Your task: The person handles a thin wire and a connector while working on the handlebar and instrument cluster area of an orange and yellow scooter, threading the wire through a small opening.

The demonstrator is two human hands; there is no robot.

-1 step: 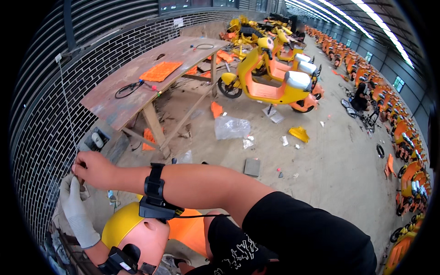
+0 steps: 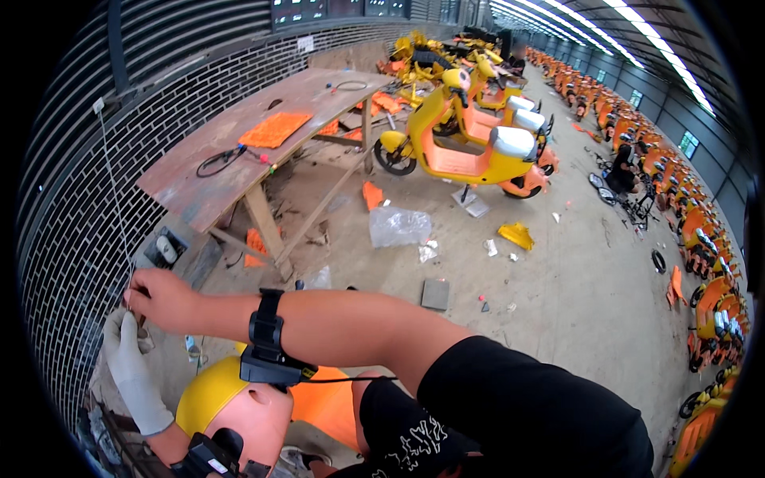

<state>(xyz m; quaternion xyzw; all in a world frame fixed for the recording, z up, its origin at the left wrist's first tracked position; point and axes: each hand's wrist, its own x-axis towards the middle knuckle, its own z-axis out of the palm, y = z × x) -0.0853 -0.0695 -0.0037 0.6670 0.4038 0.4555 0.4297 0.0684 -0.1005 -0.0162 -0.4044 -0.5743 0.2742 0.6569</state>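
My right hand (image 2: 162,299), bare, reaches far left with its fingers pinched together. A thin white cord (image 2: 113,183) hangs from a socket (image 2: 99,104) on the wall and runs down to those fingertips; whether they grip it is hidden. Just below, my left hand (image 2: 127,354) wears a pale knitted glove. Its fingers are closed and point up close to the right fingertips, and what lies between them is too small to make out. Beneath my forearms is a scooter's rounded yellow and pink front (image 2: 239,406), with an orange panel (image 2: 331,402) beside it.
A wooden table (image 2: 183,167) holds an orange sheet (image 2: 275,129) and a black cable (image 2: 219,162). Farther off stands a yellow scooter (image 2: 470,159). On the floor lie a plastic bag (image 2: 398,226), a grey square (image 2: 435,294) and a yellow part (image 2: 516,235). Scooter rows line the right; someone (image 2: 624,170) crouches there.
The whole view has shifted slightly. Both hands keep nearly the same place and pose by the cord.
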